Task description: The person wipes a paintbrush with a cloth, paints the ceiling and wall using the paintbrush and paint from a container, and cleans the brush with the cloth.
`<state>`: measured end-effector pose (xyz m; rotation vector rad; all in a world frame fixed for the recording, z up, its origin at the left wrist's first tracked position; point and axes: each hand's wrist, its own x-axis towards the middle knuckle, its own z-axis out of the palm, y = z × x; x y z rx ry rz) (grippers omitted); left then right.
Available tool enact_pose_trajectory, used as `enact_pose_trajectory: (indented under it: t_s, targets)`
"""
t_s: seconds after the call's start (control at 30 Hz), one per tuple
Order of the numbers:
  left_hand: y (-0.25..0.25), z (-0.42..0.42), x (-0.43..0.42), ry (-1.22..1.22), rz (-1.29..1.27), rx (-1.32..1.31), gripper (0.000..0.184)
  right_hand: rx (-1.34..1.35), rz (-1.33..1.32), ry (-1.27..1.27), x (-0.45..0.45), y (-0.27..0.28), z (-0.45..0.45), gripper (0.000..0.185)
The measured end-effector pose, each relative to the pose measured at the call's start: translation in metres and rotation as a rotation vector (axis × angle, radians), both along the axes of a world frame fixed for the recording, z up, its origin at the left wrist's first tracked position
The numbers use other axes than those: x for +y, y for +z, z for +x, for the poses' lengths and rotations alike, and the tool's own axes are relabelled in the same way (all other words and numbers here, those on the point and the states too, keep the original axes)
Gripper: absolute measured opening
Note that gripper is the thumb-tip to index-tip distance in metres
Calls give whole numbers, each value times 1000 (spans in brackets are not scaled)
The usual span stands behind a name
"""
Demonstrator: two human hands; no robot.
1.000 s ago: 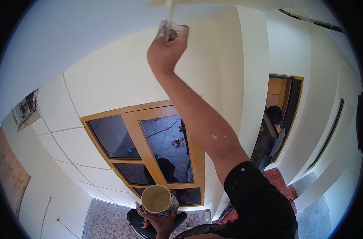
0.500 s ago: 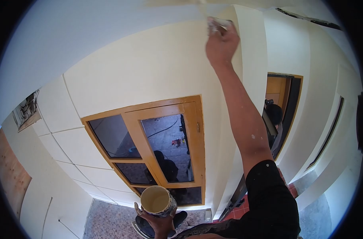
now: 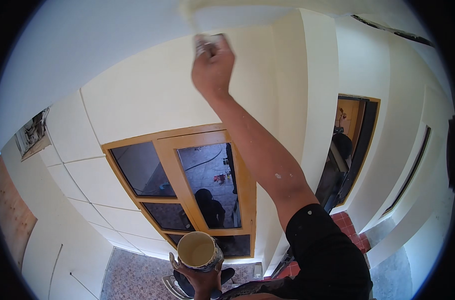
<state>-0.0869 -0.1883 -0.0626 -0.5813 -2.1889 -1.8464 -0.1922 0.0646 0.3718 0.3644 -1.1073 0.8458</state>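
Observation:
Raised high against the pale ceiling (image 3: 122, 40), my right hand (image 3: 214, 70) is closed around the handle of a paintbrush (image 3: 189, 14). The brush head is smeared by motion and touches or nearly touches the ceiling, where a cream patch shows. Low in front of me, my left hand (image 3: 200, 282) grips a paint tub (image 3: 207, 267) from below and the side. Its open top faces up, with a cream-coloured inside and paint-stained outside. How much paint it holds I cannot tell.
A wooden-framed glass window (image 3: 166, 155) stands in the cream wall (image 3: 152, 90). Through a doorway on the right, a person (image 3: 342, 145) is partly visible. Below are a patterned tile floor (image 3: 132, 272) and a chair edge (image 3: 173, 286). A ragged wall opening (image 3: 33, 132) shows at left.
My right hand has swept left along the ceiling with the paintbrush, away from the wall corner. My left hand and the paint tub have stayed nearly still.

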Motion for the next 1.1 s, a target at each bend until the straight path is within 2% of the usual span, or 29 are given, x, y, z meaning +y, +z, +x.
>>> enact_pose_trajectory:
  t_s: [0.03, 0.17, 0.23, 0.3, 0.37, 0.43, 0.47, 0.53, 0.67, 0.73, 0.8, 0.83, 0.9, 0.97, 1.0, 1.07, 1.1]
  targets:
    - [1, 1, 1, -6, -5, -14, 148, -192, 46, -12, -6, -7, 5, 10]
    - [7, 3, 2, -33, 11, -8, 147, -303, 163, -2, -4, -5, 21, 9]
    - [5, 4, 1, -6, -37, 0, 145, -24, 174, -207, 28, 14, 38, 9]
    - [-2, 2, -4, 2, -48, 8, 145, -94, 49, -226, 51, 20, 69, 9]
    - [-3, -2, -7, 8, -48, 22, 145, 68, 96, -316, 88, 17, 77, 7]
    - [0, -2, -11, 30, -27, 4, 145, 251, 48, -263, 104, 16, 92, 8]
    - [-5, -6, -13, 35, -26, 2, 144, 254, 51, -263, 108, 14, 97, 8]
    - [2, -5, -14, 24, 13, -23, 144, 309, -228, -61, 105, 6, 109, 6]
    - [6, -4, -14, 45, -11, -86, 144, 485, -267, -15, 90, 3, 83, 4]
    - [7, -2, -9, 38, 11, -71, 145, 608, -204, -106, 76, 9, 51, 4]
    - [3, -3, -3, 34, 37, -53, 145, 350, -196, -30, 45, 11, 32, 3]
    - [-3, -4, -1, 8, 61, -2, 145, 451, -140, -15, 30, 20, 16, 7]
    - [-2, 0, 2, -12, 83, 50, 145, 294, -162, -8, 4, 17, 10, 10]
    - [9, 8, 5, -54, 83, -2, 142, 129, -46, 9, -10, 5, 6, 13]
    - [6, 7, 4, -54, 76, -2, 142, 130, -53, 9, -11, -3, 9, 13]
    - [-1, 3, 6, -52, -11, 62, 139, -189, 63, 50, -14, -16, 17, 15]
    - [-2, 2, 7, -51, -39, 85, 138, -185, 64, 49, -16, -19, 24, 15]
